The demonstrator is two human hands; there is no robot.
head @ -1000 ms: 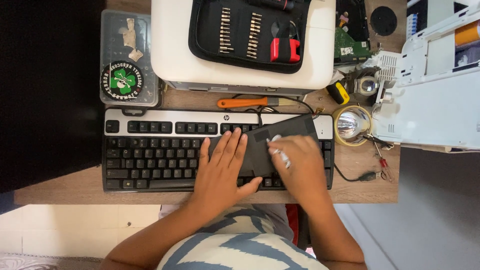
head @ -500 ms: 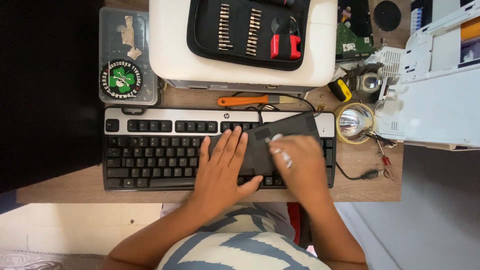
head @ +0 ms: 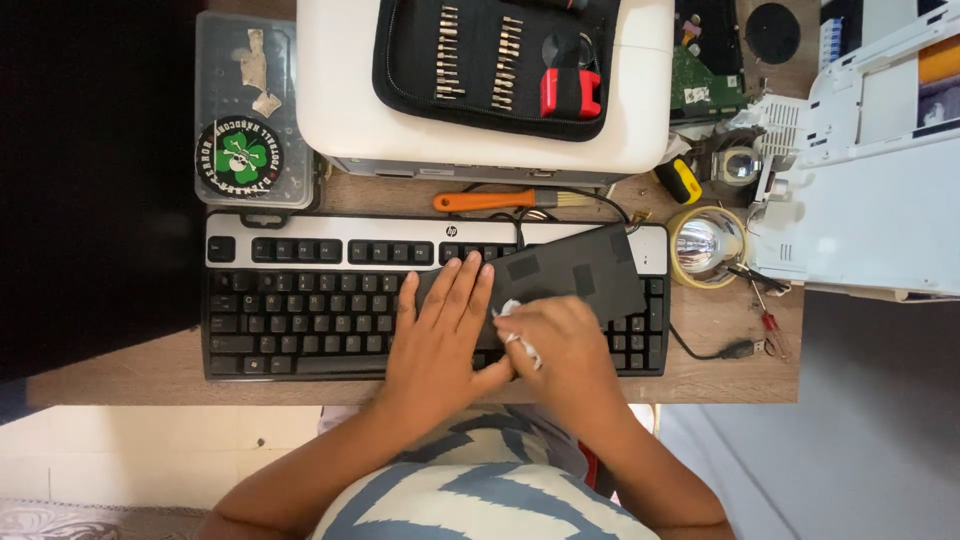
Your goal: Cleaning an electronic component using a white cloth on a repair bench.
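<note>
Even bright light, sharp focus, deep shadow at left, glare on white housing (head: 480, 130)

We are seeing a flat black rectangular panel (head: 570, 275) lying across the keyboard's right half, tilted with its far end toward 2 o'clock. A small white wad of cloth (head: 518, 325) is sitting on its 7 o'clock corner.

An open black tool case (head: 495, 65) of screwdriver bits lies on a white box (head: 350, 110) at the desk's far edge. Beside it sits a clear plastic container (head: 250, 110) bearing a round sticker; an orange-handled brush (head: 495, 200) and a reflector lamp (head: 705, 243) lie nearby.
</note>
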